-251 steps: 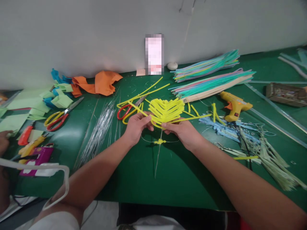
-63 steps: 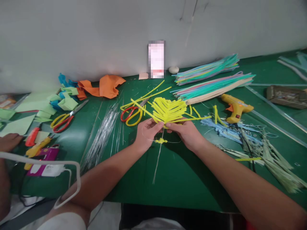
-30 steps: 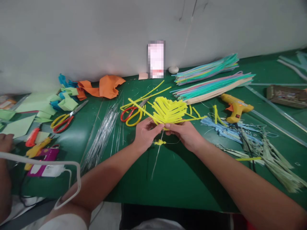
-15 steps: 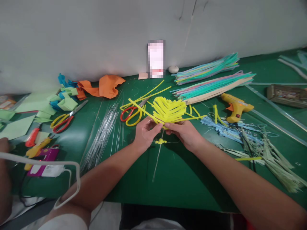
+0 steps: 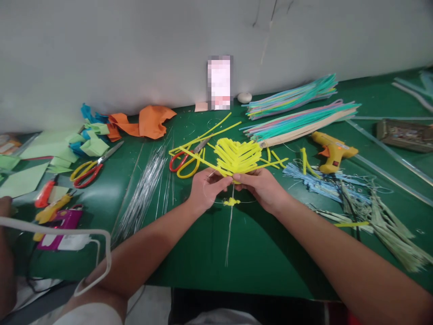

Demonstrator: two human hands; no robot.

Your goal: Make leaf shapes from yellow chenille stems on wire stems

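Observation:
Both hands pinch the base of a yellow pipe-cleaner leaf (image 5: 239, 155), held above the middle of the table. My left hand (image 5: 206, 187) grips it from the left, thumb toward the centre. From the other side my right hand (image 5: 264, 187) closes on it, the two thumbs nearly meeting. Long pipe-cleaner ends stick out left and right of the leaf. Below the hands hangs a thin wire stem (image 5: 229, 237) with a small yellow twisted piece (image 5: 232, 201) around it. Behind my left hand lie scissors (image 5: 187, 162) with red and yellow handles.
Bundles of coloured pipe cleaners (image 5: 301, 122) lie at the back right, near a yellow glue gun (image 5: 333, 151). Silver wires (image 5: 145, 194) are spread at left. Another pair of scissors (image 5: 88, 174), orange paper (image 5: 152, 122) and a purple device (image 5: 62, 225) are farther left. A person's arm (image 5: 6, 257) shows at the left edge.
The wire stem's lower end and the small yellow piece have swung slightly to the right. The leaf's side ends have shifted a little downward. Both hands keep their hold.

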